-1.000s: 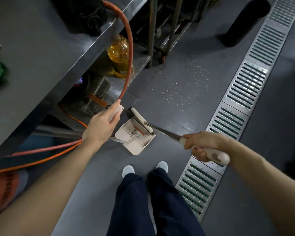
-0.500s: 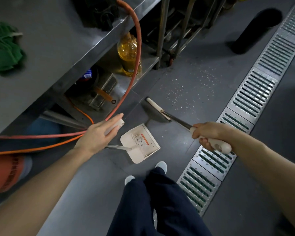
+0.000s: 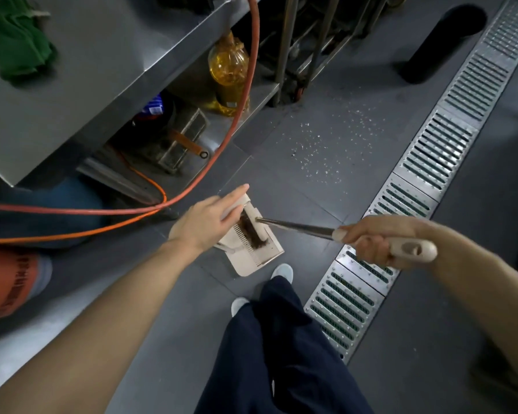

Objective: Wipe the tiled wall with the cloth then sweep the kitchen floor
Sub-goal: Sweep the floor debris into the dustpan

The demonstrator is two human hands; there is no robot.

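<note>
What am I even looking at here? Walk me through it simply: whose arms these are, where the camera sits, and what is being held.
There is no machine: a person wears one wide-angle camera on the head, looking down at their own arms, dark trousers and white shoes. The left hand grips the handle of a pale dustpan on the grey floor. The right hand grips the cream handle of a broom, whose dark bristles lie in the dustpan. White crumbs are scattered ahead, unswept, beside a metal drain grate. At left, a steel counter carries a green cloth; a bottle of oil stands on the shelf below, and an orange hose hangs down past it.
</note>
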